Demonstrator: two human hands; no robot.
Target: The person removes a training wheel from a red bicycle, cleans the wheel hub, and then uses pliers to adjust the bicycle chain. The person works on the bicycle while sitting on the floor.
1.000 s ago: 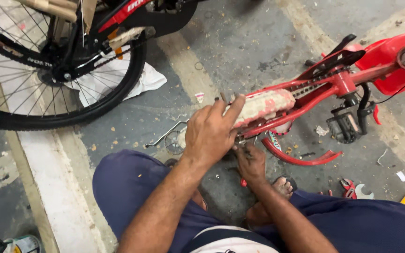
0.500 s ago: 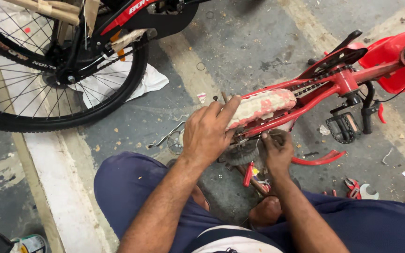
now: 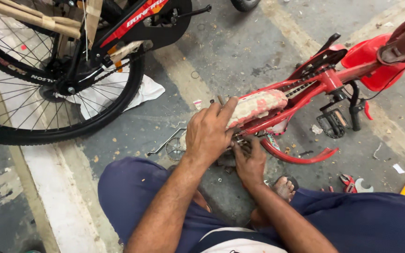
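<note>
A small red bike (image 3: 324, 82) is lying at centre right of the frame on the concrete floor (image 3: 240, 42). The left hand (image 3: 209, 133) is gripping its wrapped chain guard (image 3: 256, 105), fingers curled over it. Just below, the right hand (image 3: 249, 161) is working at the rear hub; its finger state cannot be told. A black bike wheel (image 3: 48, 93) is standing at upper left.

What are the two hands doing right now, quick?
Left hand: closed over the wrapped rear end of the small red bike, holding it.
Right hand: fingers curled on parts underneath; what it holds cannot be told.
</note>
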